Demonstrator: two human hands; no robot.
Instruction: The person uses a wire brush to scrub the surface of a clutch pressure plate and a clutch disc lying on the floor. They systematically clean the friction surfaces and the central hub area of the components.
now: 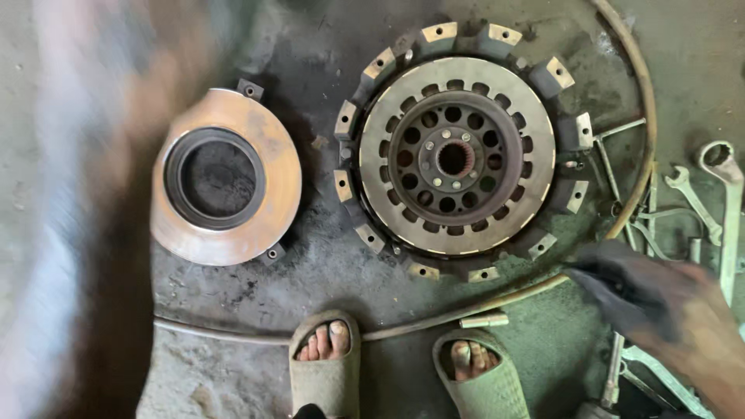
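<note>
A round clutch disc (497,167) with a splined hub lies flat on a larger dark ring with several metal lugs (353,116). To its left a rusty ring-shaped plate (272,178) rests on the oily floor. My right hand (648,299), black with grease and blurred, is low at the right; its fingers point left and touch or nearly touch the thin metal hoop (466,310) near the hand tools. My left arm (93,233) is a wide motion blur down the left side, and its hand cannot be made out.
Several spanners (729,202) and thin rods lie on the floor at the right. A short metal pin (483,320) sits by the hoop. My two feet in worn sandals (326,365) (477,376) stand at the bottom edge.
</note>
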